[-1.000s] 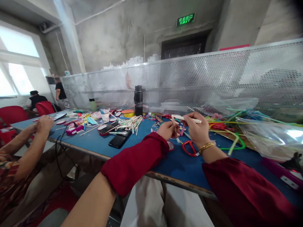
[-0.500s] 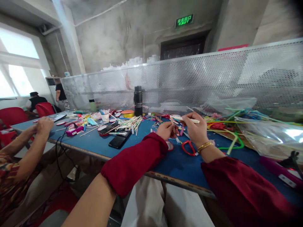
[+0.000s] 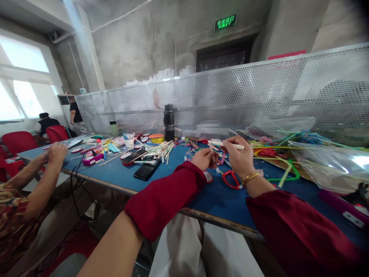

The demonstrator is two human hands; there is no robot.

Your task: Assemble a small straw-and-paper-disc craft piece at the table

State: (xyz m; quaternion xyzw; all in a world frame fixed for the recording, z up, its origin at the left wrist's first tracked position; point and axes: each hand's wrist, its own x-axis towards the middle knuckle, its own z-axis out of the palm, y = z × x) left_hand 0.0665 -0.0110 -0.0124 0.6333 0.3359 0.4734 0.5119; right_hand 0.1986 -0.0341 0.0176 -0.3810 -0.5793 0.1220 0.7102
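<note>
My right hand (image 3: 240, 156) is closed around a slim white pen-like tool (image 3: 236, 146), whose tip points left. Just left of it, my left hand (image 3: 203, 159) pinches a small pale strip (image 3: 210, 146) upright between thumb and fingers. The tool's tip lies beside the strip's top; I cannot tell whether they touch. Below my hands, red-handled scissors (image 3: 231, 180) rest on the blue table (image 3: 198, 198). A small round red-rimmed item (image 3: 208, 177) lies by my left wrist, partly hidden by the sleeve.
Left stand a black bottle (image 3: 169, 123), a bundle of paper-like sticks (image 3: 164, 149) and a black phone (image 3: 146, 170). Right lie clear plastic bags (image 3: 331, 165), a green tube (image 3: 294, 171) and a purple power strip (image 3: 341, 206). A co-worker's hands (image 3: 57, 152) are at far left. A perforated screen (image 3: 230, 100) runs behind.
The view has shifted slightly, so most things sit a little further right. My hands keep nearly the same pose, with the white tool still beside the strip.
</note>
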